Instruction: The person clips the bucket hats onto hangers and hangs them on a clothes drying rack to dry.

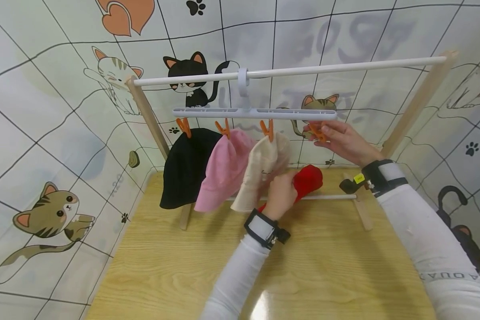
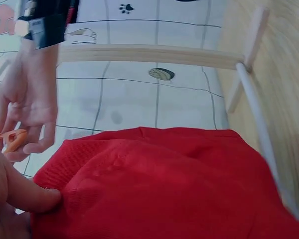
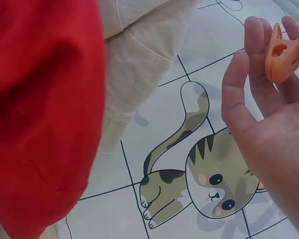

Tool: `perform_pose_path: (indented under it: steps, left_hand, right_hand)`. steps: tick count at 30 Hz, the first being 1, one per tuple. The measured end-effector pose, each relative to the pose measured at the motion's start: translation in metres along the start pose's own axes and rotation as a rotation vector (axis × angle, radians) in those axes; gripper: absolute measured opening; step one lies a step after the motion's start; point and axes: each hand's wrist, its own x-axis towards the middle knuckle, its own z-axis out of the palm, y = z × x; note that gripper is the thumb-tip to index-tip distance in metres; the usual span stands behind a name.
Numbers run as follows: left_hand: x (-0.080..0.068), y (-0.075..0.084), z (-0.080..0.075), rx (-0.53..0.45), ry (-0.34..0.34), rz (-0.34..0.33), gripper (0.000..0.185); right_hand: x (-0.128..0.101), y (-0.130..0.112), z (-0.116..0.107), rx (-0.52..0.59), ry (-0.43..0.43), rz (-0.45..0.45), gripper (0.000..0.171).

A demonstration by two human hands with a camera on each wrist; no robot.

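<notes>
At the centre of the frame, the left hand [image 1: 281,195] gripped the red hat [image 1: 309,180] low, well under the white hanger [image 1: 254,113]. The right hand [image 1: 340,140] pinched the orange clip [image 1: 317,132] at the hanger's right end. If the clip closed before the fabric reached it, the hat could fall.

White long sleeves [image 1: 432,240], black-and-white wrist straps [image 1: 264,229], bare hands [image 1: 346,141]

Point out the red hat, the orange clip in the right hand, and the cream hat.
red hat [image 1: 309,178], head view, on its crown beside the left hand
orange clip [image 3: 280,56], right wrist view, on its body between the fingers
cream hat [image 1: 264,165], head view, on its hanging side
</notes>
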Motion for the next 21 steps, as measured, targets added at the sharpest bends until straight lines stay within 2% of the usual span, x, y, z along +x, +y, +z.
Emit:
perform_pose_path:
  steps: [12, 21]
  left_hand:
    - [0.015, -0.001, -0.016, -0.175, 0.041, 0.038, 0.026]
    - [0.022, 0.001, -0.018, -0.197, 0.058, 0.081, 0.026]
  right_hand:
    - [-0.001, 0.003, 0.000, 0.020, -0.019, -0.020, 0.037]
    - [-0.002, 0.002, 0.000, 0.058, -0.020, -0.019, 0.040]
